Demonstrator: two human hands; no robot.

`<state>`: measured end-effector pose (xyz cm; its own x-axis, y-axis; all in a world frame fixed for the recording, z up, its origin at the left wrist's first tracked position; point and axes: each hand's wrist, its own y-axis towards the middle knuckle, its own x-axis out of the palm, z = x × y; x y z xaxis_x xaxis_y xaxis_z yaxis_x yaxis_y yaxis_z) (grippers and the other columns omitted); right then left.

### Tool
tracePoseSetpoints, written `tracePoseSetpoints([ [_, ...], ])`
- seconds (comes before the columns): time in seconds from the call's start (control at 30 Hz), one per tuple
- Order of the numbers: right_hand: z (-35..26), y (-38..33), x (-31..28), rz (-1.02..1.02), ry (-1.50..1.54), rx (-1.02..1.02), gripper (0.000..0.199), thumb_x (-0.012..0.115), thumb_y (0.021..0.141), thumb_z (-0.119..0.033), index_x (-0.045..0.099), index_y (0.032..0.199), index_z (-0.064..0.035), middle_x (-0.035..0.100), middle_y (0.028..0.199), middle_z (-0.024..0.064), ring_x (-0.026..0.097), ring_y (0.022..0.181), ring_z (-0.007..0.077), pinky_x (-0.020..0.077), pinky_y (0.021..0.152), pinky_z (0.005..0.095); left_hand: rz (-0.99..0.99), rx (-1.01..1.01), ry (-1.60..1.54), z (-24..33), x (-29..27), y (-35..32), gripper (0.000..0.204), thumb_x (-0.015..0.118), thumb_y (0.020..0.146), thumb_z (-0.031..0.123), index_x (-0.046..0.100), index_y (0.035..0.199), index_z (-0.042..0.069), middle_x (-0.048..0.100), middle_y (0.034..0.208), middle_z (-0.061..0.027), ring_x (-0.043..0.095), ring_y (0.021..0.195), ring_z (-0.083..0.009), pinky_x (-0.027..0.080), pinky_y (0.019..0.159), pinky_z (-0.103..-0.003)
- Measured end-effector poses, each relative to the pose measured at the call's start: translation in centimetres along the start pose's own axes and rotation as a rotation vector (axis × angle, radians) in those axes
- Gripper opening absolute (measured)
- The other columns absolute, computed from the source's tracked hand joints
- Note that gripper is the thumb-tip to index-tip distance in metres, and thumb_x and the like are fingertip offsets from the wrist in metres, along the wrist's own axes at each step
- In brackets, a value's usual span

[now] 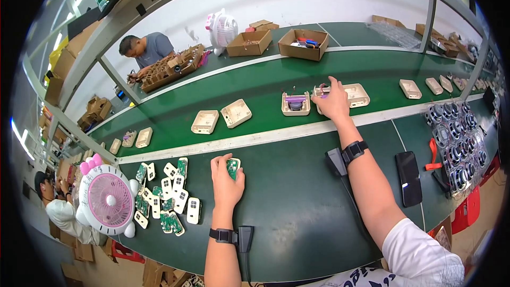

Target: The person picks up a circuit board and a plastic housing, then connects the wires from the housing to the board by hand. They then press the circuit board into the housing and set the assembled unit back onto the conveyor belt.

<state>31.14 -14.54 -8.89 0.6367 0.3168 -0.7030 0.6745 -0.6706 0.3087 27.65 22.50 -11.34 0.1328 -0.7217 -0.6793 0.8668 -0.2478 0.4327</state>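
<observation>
Above the dark green table, my left hand (pixel 226 185) has its fingers closed around a small green circuit board (pixel 233 167). My right hand (pixel 334 105) reaches onto the green belt and grips a cream plastic casing, which it partly covers. Against that casing's right side lies a cream shell (pixel 357 95). Just left of my right hand, an open cream casing (pixel 295 105) holds a purple part and a dark round piece. Beside my left hand lies a loose pile of circuit boards with cream covers (pixel 164 188).
A pink and white fan (pixel 110 200) stands at the table's left end. A black phone (pixel 408 178) and trays of round speaker-like parts (pixel 456 146) lie at right. More cream shells (pixel 205 122) sit along the belt. Behind it are cardboard boxes (pixel 303 44) and a co-worker (pixel 149 50).
</observation>
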Motion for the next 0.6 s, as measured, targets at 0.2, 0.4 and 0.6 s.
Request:
tracePoseSetpoints([
  [0.2, 0.4, -0.8, 2.0, 0.117, -0.038, -0.068, 0.079, 0.084, 0.073, -0.037, 0.054, 0.14, -0.0085, 0.051, 0.143, 0.0247, 0.049, 0.133, 0.0426, 0.0414, 0.106, 0.0545, 0.048, -0.092, -0.032, -0.3, 0.1, 0.2, 0.046, 0.076, 0.075, 0.003, 0.063, 0.118, 0.003, 0.054, 0.116, -0.0155, 0.058, 0.106, -0.0349, 0.049, 0.093, -0.042],
  [0.4, -3.1, -2.4, 0.8, 0.003, -0.191, -0.464, 0.019, 0.078, 0.071, -0.021, 0.075, 0.083, -0.0068, 0.064, 0.099, 0.0172, 0.061, 0.101, 0.0346, 0.0509, 0.083, 0.0464, 0.101, 0.066, 0.002, -0.9, 1.2, 0.5, 0.041, 0.077, 0.076, 0.004, 0.066, 0.115, 0.004, 0.058, 0.114, -0.0183, 0.059, 0.107, -0.0369, 0.048, 0.096, -0.042],
  [0.6, -4.8, -5.5, 5.4, 0.12, -0.243, -0.499, 0.013, 0.065, 0.079, -0.012, 0.074, 0.086, -0.0055, 0.069, 0.1, 0.0142, 0.064, 0.1, 0.0292, 0.0463, 0.091, 0.0449, 0.037, -0.075, -0.201, -1.7, -0.1, 0.2, 0.041, 0.072, 0.081, 0.001, 0.062, 0.121, -0.003, 0.068, 0.107, -0.0167, 0.066, 0.096, -0.0252, 0.051, 0.089, -0.036],
])
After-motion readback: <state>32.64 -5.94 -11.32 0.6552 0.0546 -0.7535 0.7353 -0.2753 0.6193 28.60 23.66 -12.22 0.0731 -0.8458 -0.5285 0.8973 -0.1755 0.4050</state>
